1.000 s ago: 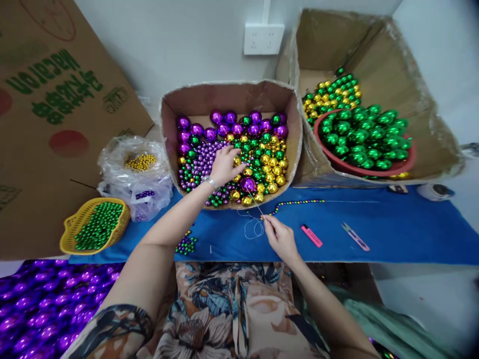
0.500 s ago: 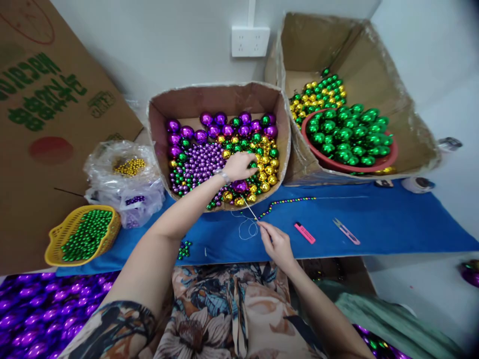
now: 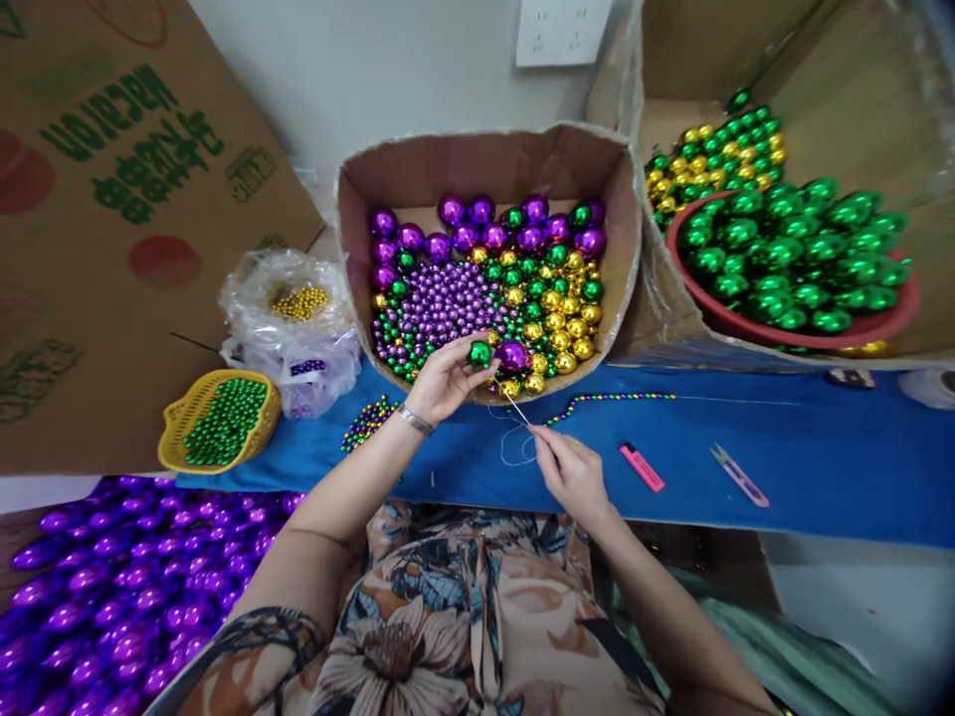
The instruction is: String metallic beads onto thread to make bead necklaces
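My left hand (image 3: 446, 380) holds a shiny green bead (image 3: 480, 354) between its fingers, just over the front rim of a cardboard box (image 3: 484, 157). In my right hand (image 3: 574, 472) is a thin needle (image 3: 516, 406), pinched near its lower end and slanting up to the left toward the green bead. A large purple bead (image 3: 512, 355) lies right beside the needle's tip; whether it is threaded, I cannot tell. White thread (image 3: 514, 447) loops below, and a string of small purple, green and gold beads (image 3: 619, 398) runs to the right across the blue cloth (image 3: 463, 487).
A pink lighter (image 3: 642, 467) and thread snips (image 3: 738, 475) lie on the cloth at right. Left stand a yellow basket (image 3: 170, 428) of green beads and plastic bags (image 3: 246, 288). A red basin (image 3: 682, 244) of green ornaments sits at the right box.
My left hand has come out of the box's bead pile toward the needle, now with a green bead in its fingers. The view has shifted, while my right hand keeps holding the needle.
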`<state>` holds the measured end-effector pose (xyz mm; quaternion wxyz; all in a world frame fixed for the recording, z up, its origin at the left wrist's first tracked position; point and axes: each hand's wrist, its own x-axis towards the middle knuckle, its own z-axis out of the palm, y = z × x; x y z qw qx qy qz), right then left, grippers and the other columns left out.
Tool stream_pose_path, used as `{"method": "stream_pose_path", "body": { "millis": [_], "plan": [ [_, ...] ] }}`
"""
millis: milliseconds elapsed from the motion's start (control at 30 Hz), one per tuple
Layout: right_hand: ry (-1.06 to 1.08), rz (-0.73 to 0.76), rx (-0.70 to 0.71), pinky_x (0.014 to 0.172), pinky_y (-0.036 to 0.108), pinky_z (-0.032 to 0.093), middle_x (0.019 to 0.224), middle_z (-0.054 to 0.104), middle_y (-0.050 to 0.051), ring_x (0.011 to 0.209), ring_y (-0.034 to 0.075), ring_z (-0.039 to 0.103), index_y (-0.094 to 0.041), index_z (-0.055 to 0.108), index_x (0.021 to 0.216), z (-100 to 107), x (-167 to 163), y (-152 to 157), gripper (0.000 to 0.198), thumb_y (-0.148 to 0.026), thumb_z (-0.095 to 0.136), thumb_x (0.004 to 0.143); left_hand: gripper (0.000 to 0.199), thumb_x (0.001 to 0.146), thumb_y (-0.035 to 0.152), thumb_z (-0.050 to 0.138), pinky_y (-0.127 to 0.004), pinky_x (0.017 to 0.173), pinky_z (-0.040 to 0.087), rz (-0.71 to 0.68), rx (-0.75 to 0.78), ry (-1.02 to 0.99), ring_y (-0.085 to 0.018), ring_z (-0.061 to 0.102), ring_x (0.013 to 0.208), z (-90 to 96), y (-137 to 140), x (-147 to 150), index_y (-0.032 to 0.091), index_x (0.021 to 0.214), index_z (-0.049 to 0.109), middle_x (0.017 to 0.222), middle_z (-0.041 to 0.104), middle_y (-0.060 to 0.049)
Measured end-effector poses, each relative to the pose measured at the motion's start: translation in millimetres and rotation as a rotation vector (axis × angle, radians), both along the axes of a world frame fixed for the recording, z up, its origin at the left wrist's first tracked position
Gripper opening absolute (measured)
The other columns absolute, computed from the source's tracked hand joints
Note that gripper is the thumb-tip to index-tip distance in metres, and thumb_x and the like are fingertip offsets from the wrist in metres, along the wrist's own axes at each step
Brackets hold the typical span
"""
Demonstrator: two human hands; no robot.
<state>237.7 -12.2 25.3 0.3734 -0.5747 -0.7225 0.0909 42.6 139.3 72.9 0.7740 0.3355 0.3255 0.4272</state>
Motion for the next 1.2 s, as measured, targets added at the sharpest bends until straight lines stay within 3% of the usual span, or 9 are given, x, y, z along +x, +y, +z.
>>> {"method": "stream_pose_path", "body": {
  "millis": [167,300,467,600,800,867,933,1067,1200],
  "plan": [
    [-0.03,-0.022,-0.003,0.078,0.028,0.054,0.097,0.074,0.005,0.08,0.016,0.07,-0.02,0.066,0.114,-2,-4,0,0.026,-0.023,0.047,0.096,0.033,0.076,0.032,0.074,-0.041,0.091,0.058,0.047,0.029,0.007,-0.02,0.069,0.088,3.5,-13,0,0.019,0.106,0.069,0.09,0.069,-0.005],
    [0.003,-0.019,-0.002,0.078,0.027,0.054,0.098,0.074,0.005,0.081,0.016,0.07,-0.02,0.066,0.112,-4,-11,2,0.025,-0.022,0.047,0.096,0.035,0.073,0.031,0.078,-0.037,0.084,0.059,0.066,0.109,0.043,-0.017,0.069,0.087,-0.5,-34,5,0.02,0.106,0.069,0.1,0.068,-0.005],
    [0.084,0.043,-0.065,0.083,0.025,0.054,0.102,0.073,0.004,0.089,0.014,0.07,-0.02,0.064,0.111,-7,-16,1,0.023,-0.021,0.047,0.096,0.036,0.073,0.031,0.079,-0.034,0.084,0.058,0.055,-0.012,-0.034,-0.018,0.068,0.091,-7.3,-51,3,0.019,0.105,0.069,0.096,0.069,-0.005],
    [0.033,0.05,-0.024,0.081,0.026,0.054,0.101,0.074,0.004,0.087,0.015,0.07,-0.019,0.064,0.11,-10,-16,0,0.022,-0.02,0.048,0.095,0.036,0.073,0.03,0.079,-0.031,0.081,0.058,0.127,0.069,0.031,-0.015,0.067,0.087,-11.3,-55,-4,0.019,0.106,0.069,0.1,0.068,-0.005],
    [-0.018,0.082,0.013,0.079,0.027,0.054,0.1,0.074,0.004,0.085,0.015,0.07,-0.019,0.063,0.112,-13,-18,1,0.022,-0.017,0.05,0.094,0.037,0.075,0.034,0.078,-0.033,0.081,0.057,0.068,0.073,0.089,-0.016,0.066,0.086,-20.8,-65,-6,0.02,0.107,0.067,0.095,0.068,-0.004],
    [-0.019,0.084,0.013,0.079,0.027,0.054,0.1,0.074,0.004,0.085,0.016,0.07,-0.019,0.063,0.112,-13,-19,1,0.022,-0.017,0.05,0.094,0.036,0.081,0.037,0.071,-0.033,0.08,0.056,0.022,0.206,0.202,-0.015,0.065,0.084,-21.4,-64,-11,0.021,0.112,0.065,0.097,0.068,-0.005],
    [-0.004,0.087,-0.003,0.081,0.027,0.054,0.1,0.074,0.004,0.087,0.016,0.07,-0.019,0.063,0.112,-13,-18,1,0.022,-0.017,0.05,0.094,0.034,0.089,0.039,0.06,-0.035,0.082,0.053,0.022,0.464,0.441,-0.018,0.063,0.091,-19.3,-55,-22,0.021,0.119,0.062,0.106,0.067,-0.007],
    [0.0,0.059,-0.004,0.08,0.027,0.054,0.1,0.073,0.005,0.087,0.016,0.07,-0.018,0.063,0.111,-16,-13,0,0.021,-0.018,0.051,0.094,0.029,0.093,0.029,0.051,-0.045,0.093,0.043,0.124,1.063,1.229,-0.026,0.053,0.105,-15.7,-19,-54,0.019,0.115,0.065,0.11,0.065,-0.011],
    [-0.019,0.049,0.013,0.077,0.027,0.054,0.096,0.074,0.006,0.083,0.017,0.07,-0.017,0.063,0.108,-17,-15,0,0.018,-0.017,0.052,0.094,0.022,0.09,0.018,0.049,-0.045,0.08,0.041,-0.092,1.207,1.65,-0.029,0.05,0.097,-20.4,8,-73,0.022,0.097,0.07,0.096,0.067,-0.011]
  ]
}}
